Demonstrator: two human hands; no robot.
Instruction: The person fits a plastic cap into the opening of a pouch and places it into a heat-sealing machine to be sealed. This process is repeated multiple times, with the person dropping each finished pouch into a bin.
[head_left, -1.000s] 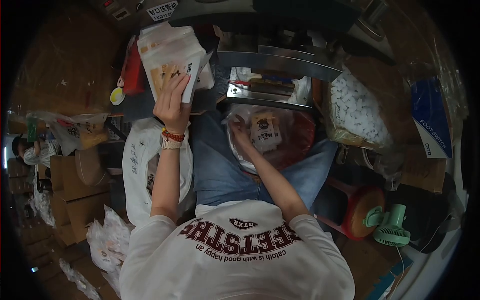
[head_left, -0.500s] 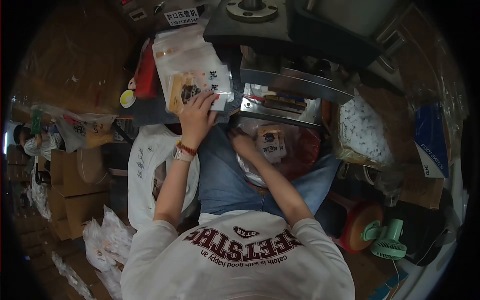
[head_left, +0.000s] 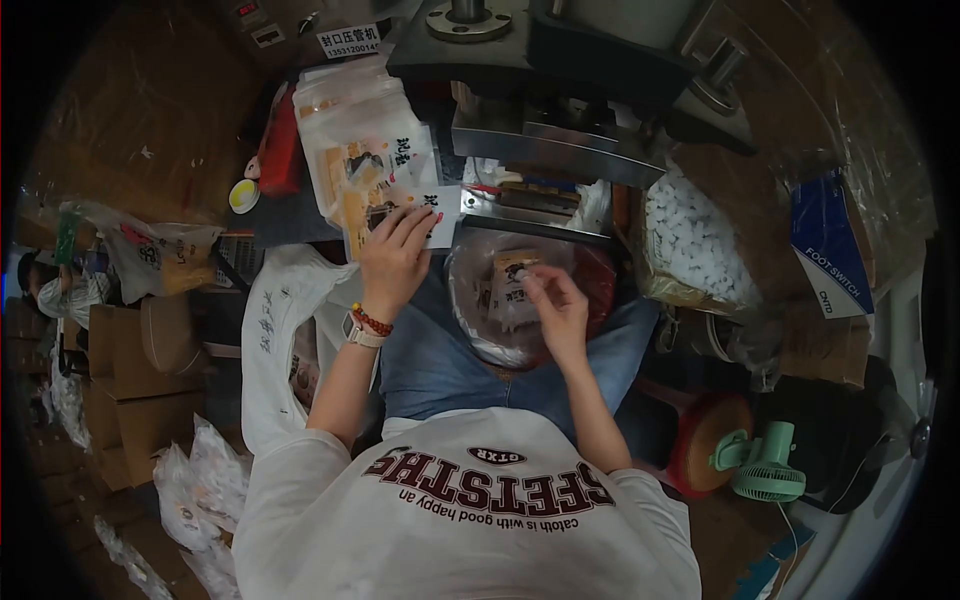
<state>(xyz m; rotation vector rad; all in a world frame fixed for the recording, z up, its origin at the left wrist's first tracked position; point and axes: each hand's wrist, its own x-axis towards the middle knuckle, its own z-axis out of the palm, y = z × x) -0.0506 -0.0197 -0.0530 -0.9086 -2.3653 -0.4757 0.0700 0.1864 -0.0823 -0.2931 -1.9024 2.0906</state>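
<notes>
My left hand (head_left: 393, 262) has its fingers over a printed plastic pouch (head_left: 442, 205) with an orange-yellow panel and dark lettering; its thumb is hidden. That pouch overlaps the near end of a stack of similar pouches (head_left: 350, 115). My right hand (head_left: 562, 310) is raised above a red basin (head_left: 597, 290) lined with clear plastic, its thumb and fingertips pinched together. Whatever lies in the pinch is too small to make out. Inside the basin lie printed pouches (head_left: 513, 285). Just beyond it is the metal jaw (head_left: 540, 215) of a press.
A plastic-lined box of small white pieces (head_left: 690, 240) stands to the right, near a blue foot switch box (head_left: 830, 245). A green fan (head_left: 770, 475) sits lower right. At left are a red object (head_left: 280, 145), a white sack (head_left: 265, 340) and cardboard boxes (head_left: 150, 420).
My left hand has drawn the top pouch towards me, uncovering another printed pouch beneath. My right hand has lifted from the basin's left side and moved right, fingers now pinched.
</notes>
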